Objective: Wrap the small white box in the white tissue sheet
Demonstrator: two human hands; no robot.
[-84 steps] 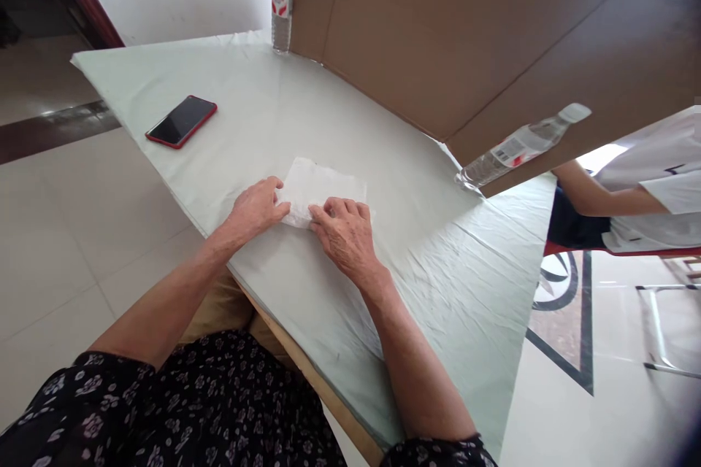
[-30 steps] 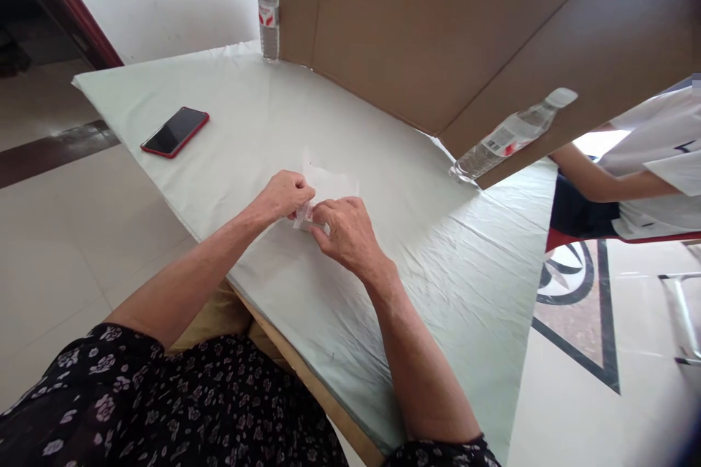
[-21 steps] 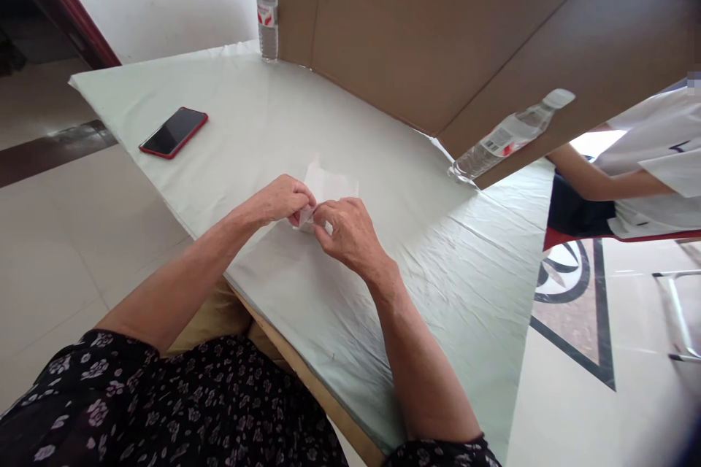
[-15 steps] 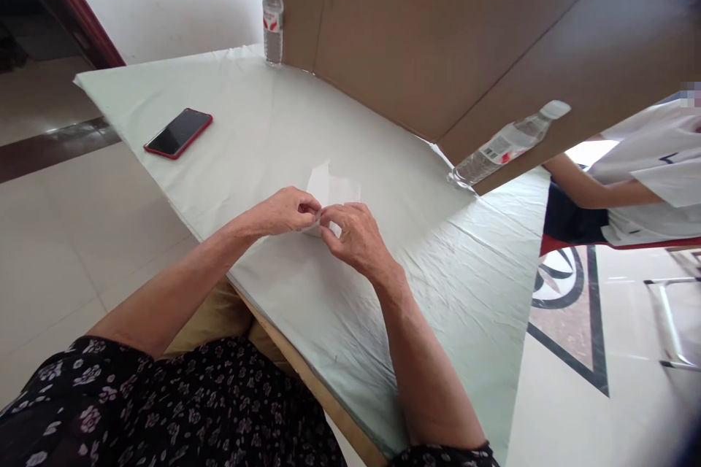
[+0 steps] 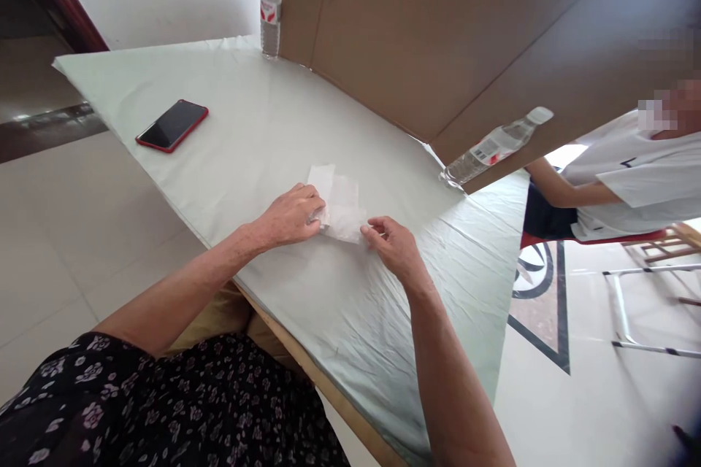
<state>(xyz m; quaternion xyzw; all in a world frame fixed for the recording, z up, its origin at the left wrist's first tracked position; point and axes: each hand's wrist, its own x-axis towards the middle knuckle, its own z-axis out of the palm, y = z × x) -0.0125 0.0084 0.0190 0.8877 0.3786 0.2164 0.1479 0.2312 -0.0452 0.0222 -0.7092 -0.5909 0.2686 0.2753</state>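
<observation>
A thin, translucent white sheet [image 5: 345,219], perhaps plastic film or tissue, lies on the pale green tablecloth in front of me. At its left side is a more opaque white strip [image 5: 322,179]. My left hand [image 5: 293,213] is closed on the left part of this piece, with fingers curled over its near edge. The thumb and forefinger of my right hand [image 5: 394,244] pinch the sheet's right corner. Its other fingers are loosely bent. What exactly the sheet is, I cannot make out.
A red-cased phone [image 5: 173,125] lies at the left of the table [image 5: 235,117]. Tall brown cardboard panels [image 5: 383,36] stand behind, with a water bottle [image 5: 270,11] at the left and another bottle [image 5: 496,148] at the right. A person [image 5: 613,175] in a white shirt sits beyond.
My hands were together, pinching at the near edge of the white piece. They are now apart, the right one moved right, and the sheet lies more spread out between them.
</observation>
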